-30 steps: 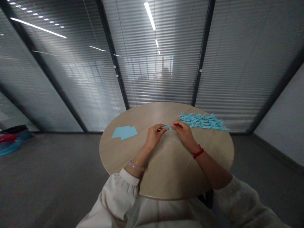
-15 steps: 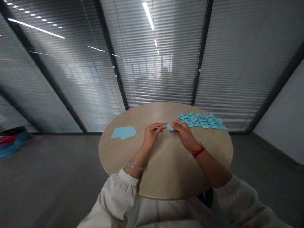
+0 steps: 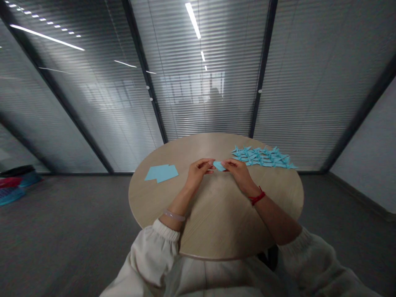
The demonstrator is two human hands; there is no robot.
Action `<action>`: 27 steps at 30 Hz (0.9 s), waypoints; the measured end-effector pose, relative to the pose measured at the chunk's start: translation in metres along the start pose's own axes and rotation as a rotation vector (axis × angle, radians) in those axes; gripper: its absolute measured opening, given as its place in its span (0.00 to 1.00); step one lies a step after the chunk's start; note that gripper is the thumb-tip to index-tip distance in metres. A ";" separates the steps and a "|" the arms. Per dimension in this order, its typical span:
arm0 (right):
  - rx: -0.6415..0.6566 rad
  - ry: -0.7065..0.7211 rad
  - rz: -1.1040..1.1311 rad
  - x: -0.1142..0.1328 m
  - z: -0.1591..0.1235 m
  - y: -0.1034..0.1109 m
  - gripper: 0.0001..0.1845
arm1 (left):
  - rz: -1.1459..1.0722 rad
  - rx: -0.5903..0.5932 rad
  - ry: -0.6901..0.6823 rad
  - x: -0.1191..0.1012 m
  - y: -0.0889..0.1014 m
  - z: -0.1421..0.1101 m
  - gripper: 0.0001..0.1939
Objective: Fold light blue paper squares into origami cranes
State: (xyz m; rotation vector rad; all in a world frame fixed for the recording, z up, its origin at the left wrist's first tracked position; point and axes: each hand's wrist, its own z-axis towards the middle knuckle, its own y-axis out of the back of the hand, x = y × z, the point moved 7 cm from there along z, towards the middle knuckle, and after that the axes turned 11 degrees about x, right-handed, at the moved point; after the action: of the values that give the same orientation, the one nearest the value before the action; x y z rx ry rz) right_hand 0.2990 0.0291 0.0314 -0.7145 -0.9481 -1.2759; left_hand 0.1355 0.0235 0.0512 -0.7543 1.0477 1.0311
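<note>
A small folded piece of light-blue paper is held between my two hands above the middle of the round table. My left hand pinches its left corner between thumb and fingers. On the other side, my right hand grips the right edge, thumb on top. Flat sheets of blue paper lie overlapping on the table to the left. Beyond my right hand are rows of folded blue paper cranes. The fold details of the held piece are too small to make out.
The round wooden table reaches up to my body. Behind it stands a glass wall with blinds and dark frames. A bin with a red and blue bag sits on the floor at the far left.
The folded paper has shifted slightly left and more of its surface shows between my hands. My left hand's fingers have moved a little; the sheets and cranes are unmoved.
</note>
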 end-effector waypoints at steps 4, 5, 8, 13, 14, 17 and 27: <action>-0.062 0.041 -0.167 0.006 -0.002 0.003 0.16 | -0.037 -0.010 0.022 0.004 -0.001 0.001 0.19; -0.074 0.048 -0.188 0.008 -0.003 0.003 0.16 | -0.036 -0.017 0.024 0.005 -0.001 0.001 0.19; -0.081 0.057 -0.226 0.011 -0.005 0.000 0.14 | 0.000 -0.056 0.031 0.007 0.001 0.001 0.19; -0.047 0.063 -0.234 0.012 -0.005 -0.003 0.14 | 0.012 -0.083 0.018 0.010 0.004 0.003 0.19; -0.038 0.059 -0.230 0.011 -0.004 -0.004 0.13 | 0.016 -0.076 0.013 0.010 0.005 0.004 0.19; 0.008 0.039 -0.224 0.007 -0.002 -0.006 0.13 | 0.066 -0.042 0.003 0.010 0.005 0.006 0.18; 0.060 0.027 -0.307 0.002 -0.003 -0.010 0.16 | 0.117 0.033 0.022 0.018 0.000 0.007 0.22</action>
State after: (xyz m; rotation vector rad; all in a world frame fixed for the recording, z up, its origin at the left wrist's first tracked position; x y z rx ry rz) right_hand 0.2897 0.0241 0.0315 -0.5161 -1.0985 -1.5141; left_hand 0.1408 0.0353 0.0371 -0.6854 1.1361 1.1039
